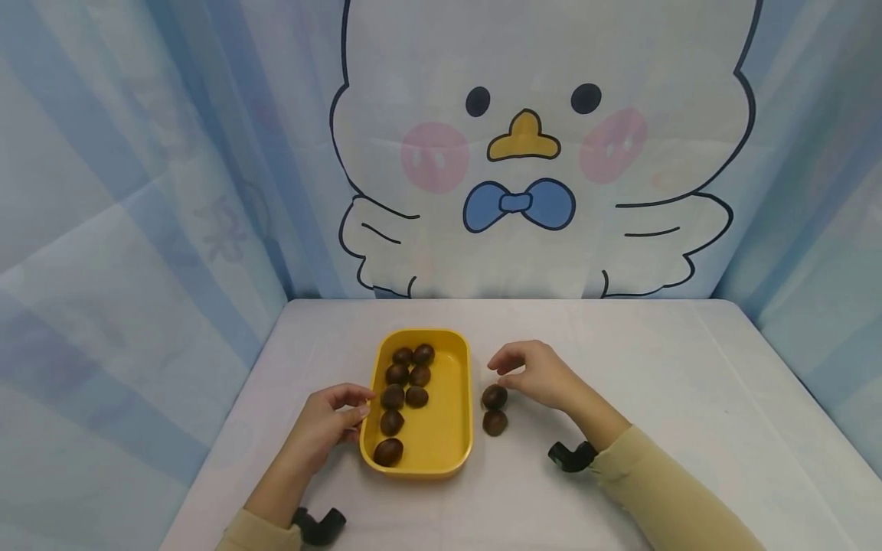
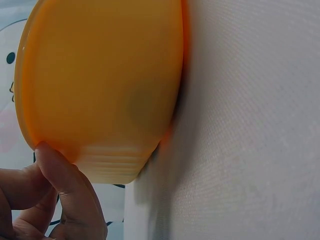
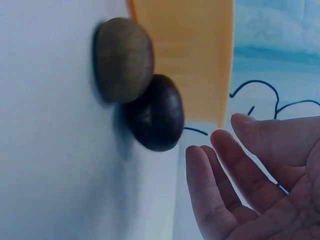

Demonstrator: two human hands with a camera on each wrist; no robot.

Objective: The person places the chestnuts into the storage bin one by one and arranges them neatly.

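Observation:
A yellow tray (image 1: 444, 421) stands on the table with several brown chestnuts (image 1: 393, 396) in its left half. At its left side, my left hand (image 1: 324, 421) grips the rim between thumb and fingers; the left wrist view shows the tray's outer wall (image 2: 105, 75) close up. Two more chestnuts lie outside the tray, to its right: a farther one (image 1: 494, 396) and a nearer one (image 1: 494, 422), touching each other. Just beyond them hovers my right hand (image 1: 540, 375), fingers loosely bent and holding nothing. In the right wrist view, a gap separates its fingertips from the dark chestnut (image 3: 157, 117).
A white cloth covers the table (image 1: 661, 383), which meets a curtain (image 1: 544, 252) with a cartoon bird at the back. Blue patterned curtains hang on both sides. A black wrist mount (image 1: 572, 457) sits under the right wrist, another (image 1: 322, 528) by the left.

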